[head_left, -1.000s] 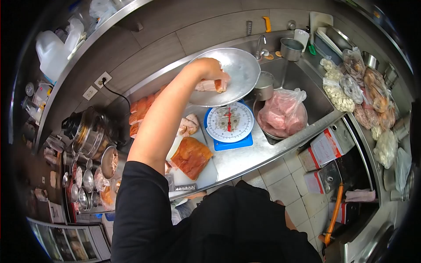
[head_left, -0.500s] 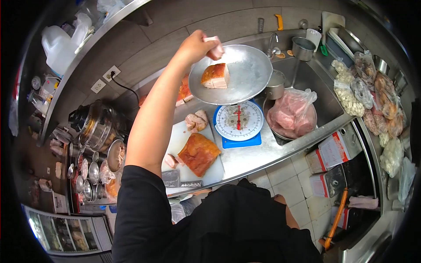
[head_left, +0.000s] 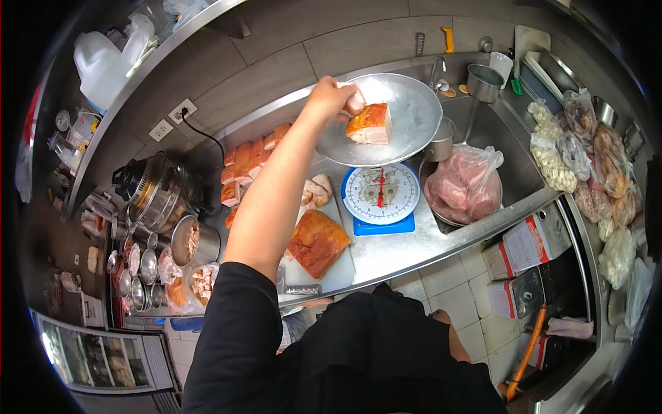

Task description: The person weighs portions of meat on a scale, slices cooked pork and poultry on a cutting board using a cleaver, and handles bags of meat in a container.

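Note:
My left hand (head_left: 329, 100) is closed on a small pale piece of pork (head_left: 354, 98), over the left side of the round metal scale pan (head_left: 414, 127). In the pan, right beside the held piece, sits a larger block of roast pork (head_left: 370, 124) with golden-brown skin. Below the pan is a blue scale (head_left: 381, 194) with a white dial and red pointer. A big slab of roast pork (head_left: 318, 243) and paler chunks (head_left: 317, 191) lie on the white cutting board (head_left: 343, 265), with a cleaver (head_left: 302, 290) at its near edge. My right hand is out of view.
Rows of roast pork blocks (head_left: 245, 162) lie behind my forearm. Right of the scale, a bag of raw meat (head_left: 465, 183) rests in a pan by the sink (head_left: 514, 141). Metal pots and bowls (head_left: 148, 269) crowd the left; bagged food (head_left: 552, 155) lines the right.
My left hand has lowered the pork piece toward the pan, next to the larger block. The whole view has shifted slightly, uncovering more of the pork blocks behind my arm.

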Tool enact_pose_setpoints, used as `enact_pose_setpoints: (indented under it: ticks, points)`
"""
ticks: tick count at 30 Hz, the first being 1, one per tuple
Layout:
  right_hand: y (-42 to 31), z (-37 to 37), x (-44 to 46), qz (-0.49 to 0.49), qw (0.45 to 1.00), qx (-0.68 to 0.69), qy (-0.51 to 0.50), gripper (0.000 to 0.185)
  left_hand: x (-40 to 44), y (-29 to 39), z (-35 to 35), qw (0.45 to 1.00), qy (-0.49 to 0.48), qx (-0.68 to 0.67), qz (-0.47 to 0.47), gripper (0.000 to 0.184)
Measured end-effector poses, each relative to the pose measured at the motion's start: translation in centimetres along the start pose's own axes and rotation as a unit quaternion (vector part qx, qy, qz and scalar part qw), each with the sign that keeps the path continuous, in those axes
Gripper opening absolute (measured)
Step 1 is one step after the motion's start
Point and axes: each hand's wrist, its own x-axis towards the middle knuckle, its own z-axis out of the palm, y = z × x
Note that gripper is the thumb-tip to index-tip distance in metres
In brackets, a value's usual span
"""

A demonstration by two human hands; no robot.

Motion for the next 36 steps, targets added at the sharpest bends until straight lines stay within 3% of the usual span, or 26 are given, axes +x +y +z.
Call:
enact_pose_setpoints:
  ticks: [2,5,6,11,13,20,28,36]
  points:
    - [-0.4,0.2,-0.1,-0.012,1.0,0.026,0.004,0.021,0.6,0.1,-0.7,0.998,0.023,0.047,0.028,0.041]
    - [-0.6,0.6,0.5,-0.04,0.997,0.068,0.014,0.018,0.7,0.8,-2.6,0.941,-0.083,0.329,0.0,0.039]
    - [-0.4,0.8,0.7,-0.04,0.997,0.057,0.014,0.018,0.1,0.8,-2.8,0.935,-0.14,0.325,0.009,0.036]
    - [0.7,0.9,0.5,-0.052,0.997,0.039,0.042,0.018,-0.1,-0.2,-1.7,0.961,-0.178,0.203,-0.064,0.033]
    - [-0.5,-0.3,-1.2,0.009,1.0,-0.014,0.015,0.02,0.4,-0.9,-1.9,0.957,-0.202,0.191,-0.075,0.035]
    - [0.5,-0.3,-0.8,0.045,0.998,0.034,-0.007,0.023,0.4,-0.5,-1.9,0.952,-0.204,0.209,-0.089,0.037]
    - [-1.3,-0.7,-0.8,0.012,1.0,0.008,-0.013,0.022,-1.0,0.6,-1.8,0.959,-0.177,0.208,-0.075,0.06]
    - [-0.7,-1.1,-0.2,0.026,0.999,0.023,-0.039,0.021,-0.8,0.6,-1.5,0.956,-0.172,0.227,-0.074,0.069]
